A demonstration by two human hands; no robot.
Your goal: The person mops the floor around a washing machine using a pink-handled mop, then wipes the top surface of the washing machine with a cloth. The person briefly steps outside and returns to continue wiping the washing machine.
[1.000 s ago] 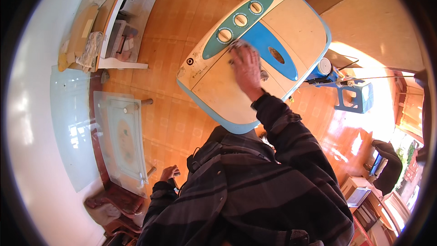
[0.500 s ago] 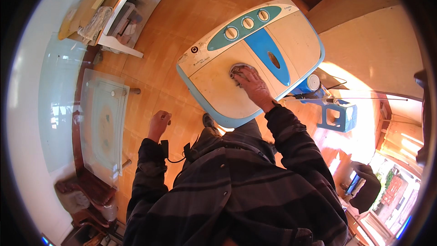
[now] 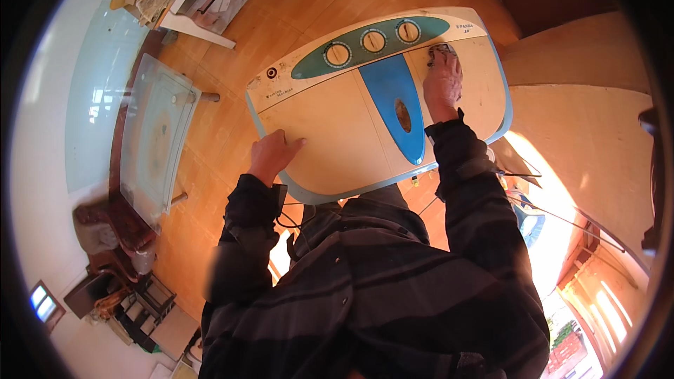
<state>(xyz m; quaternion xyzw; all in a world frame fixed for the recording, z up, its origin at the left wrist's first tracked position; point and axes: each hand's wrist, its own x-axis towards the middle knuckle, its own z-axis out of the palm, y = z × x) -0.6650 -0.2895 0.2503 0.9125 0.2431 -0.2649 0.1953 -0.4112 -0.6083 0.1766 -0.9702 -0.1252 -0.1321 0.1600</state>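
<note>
A cream twin-tub washing machine [image 3: 330, 142] with a blue centre strip stands in front of me. My right hand [image 3: 444, 88] presses a bunched dark-patterned cloth [image 3: 441, 50] against the right lid, just below the control panel. Its fingers are closed over the cloth. My left hand [image 3: 272, 156] rests at the machine's near left edge, thumb stretched over the left lid and apart from the fingers; the fingertips are partly hidden. Three round knobs [image 3: 373, 41] sit on the green panel along the far side.
A glass-topped table [image 3: 158, 137] stands on the left. At the far left is a white shelf unit [image 3: 196, 28] with papers and boxes. A tan panel [image 3: 583, 116] rises close on the right. Behind it lies a thin rod [image 3: 583, 224] near a blue stool [image 3: 528, 221].
My right hand has carried the cloth from the left lid across to the right lid. My left hand has come up from beside my body onto the machine's left edge. The view has turned.
</note>
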